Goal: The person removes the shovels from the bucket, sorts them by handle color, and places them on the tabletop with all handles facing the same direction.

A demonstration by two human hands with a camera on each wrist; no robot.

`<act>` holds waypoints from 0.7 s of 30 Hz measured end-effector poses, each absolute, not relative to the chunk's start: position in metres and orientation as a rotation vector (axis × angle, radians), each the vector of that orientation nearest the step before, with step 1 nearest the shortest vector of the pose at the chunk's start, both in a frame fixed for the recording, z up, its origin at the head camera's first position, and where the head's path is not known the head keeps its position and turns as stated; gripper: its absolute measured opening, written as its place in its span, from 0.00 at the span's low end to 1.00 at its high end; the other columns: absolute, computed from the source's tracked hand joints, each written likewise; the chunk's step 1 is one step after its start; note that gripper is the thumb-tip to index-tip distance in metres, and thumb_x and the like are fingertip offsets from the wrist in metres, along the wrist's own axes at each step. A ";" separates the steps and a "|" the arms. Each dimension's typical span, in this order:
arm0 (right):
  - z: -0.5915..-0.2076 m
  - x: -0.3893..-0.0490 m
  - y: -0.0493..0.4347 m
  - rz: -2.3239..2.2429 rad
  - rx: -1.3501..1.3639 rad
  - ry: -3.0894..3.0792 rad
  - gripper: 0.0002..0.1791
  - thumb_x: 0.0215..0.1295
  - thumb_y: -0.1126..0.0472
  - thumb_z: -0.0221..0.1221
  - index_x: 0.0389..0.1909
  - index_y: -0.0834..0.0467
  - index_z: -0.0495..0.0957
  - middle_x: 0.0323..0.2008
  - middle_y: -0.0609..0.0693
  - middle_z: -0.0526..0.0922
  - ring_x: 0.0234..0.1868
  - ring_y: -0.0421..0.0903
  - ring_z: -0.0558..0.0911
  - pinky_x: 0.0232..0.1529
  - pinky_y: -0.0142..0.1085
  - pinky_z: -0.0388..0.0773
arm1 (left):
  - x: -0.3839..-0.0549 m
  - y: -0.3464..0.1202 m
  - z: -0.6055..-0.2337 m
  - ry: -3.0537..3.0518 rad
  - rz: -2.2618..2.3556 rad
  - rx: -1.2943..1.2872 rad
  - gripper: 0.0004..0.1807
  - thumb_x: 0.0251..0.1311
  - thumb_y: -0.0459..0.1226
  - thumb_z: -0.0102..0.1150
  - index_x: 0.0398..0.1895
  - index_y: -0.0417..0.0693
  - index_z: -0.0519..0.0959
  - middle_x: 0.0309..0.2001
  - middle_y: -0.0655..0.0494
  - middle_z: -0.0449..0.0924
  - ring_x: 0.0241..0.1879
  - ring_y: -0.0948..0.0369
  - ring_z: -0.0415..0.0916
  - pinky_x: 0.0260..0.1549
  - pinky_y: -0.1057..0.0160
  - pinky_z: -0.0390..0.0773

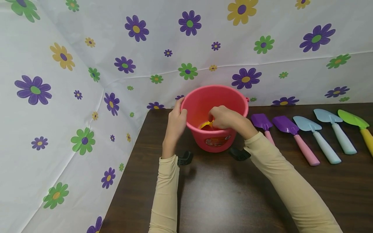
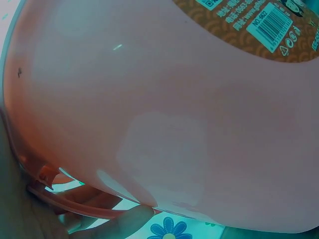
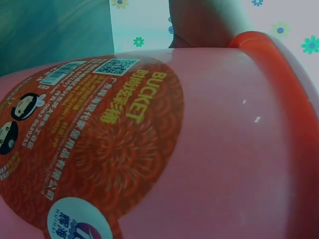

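A pink bucket (image 1: 199, 137) stands upright on the table. On its left side my left hand (image 1: 175, 124) grips the rim, thumb at the top edge. In the left wrist view the fingers (image 2: 122, 224) lie by the bucket's handle (image 2: 75, 205), against the outer wall (image 2: 164, 124). My right hand (image 1: 228, 118) reaches over the near right rim into the bucket, fingers curled down onto a yellow plastic thing (image 1: 205, 124). The hand and the rim hide most of that thing. The right wrist view shows only the bucket's outside, with its red label (image 3: 124, 149).
Right of the bucket, several garden trowels lie in a row: purple ones with pink handles (image 1: 306, 150), light blue ones (image 1: 326, 147) and a green one with a yellow handle (image 1: 354, 119). A flowered white sheet (image 1: 163, 38) hangs behind and left of the dark wooden table (image 1: 137, 194).
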State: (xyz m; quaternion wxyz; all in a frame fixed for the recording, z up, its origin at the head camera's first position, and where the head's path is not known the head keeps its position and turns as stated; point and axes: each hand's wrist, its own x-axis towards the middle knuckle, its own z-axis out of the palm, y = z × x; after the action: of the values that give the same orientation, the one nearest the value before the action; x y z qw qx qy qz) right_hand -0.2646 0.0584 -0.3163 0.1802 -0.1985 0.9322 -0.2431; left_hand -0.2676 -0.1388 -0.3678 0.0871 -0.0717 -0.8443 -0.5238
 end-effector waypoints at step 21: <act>-0.316 -0.271 0.059 -0.697 -0.574 2.570 0.17 0.59 0.70 0.60 0.49 0.68 0.85 0.39 0.57 0.85 0.35 0.51 0.81 0.36 0.37 0.82 | -0.269 -0.139 -0.369 -2.506 -1.534 -0.231 0.29 0.72 0.38 0.44 0.76 0.48 0.65 0.66 0.48 0.77 0.56 0.52 0.81 0.56 0.52 0.82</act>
State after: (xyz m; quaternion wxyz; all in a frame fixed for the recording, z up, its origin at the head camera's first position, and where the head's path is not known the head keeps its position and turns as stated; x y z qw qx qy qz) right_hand -0.2714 0.0592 -0.3159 0.2072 -0.2062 0.9230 -0.2502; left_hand -0.2689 -0.1393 -0.3688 0.0970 -0.0779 -0.8462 -0.5181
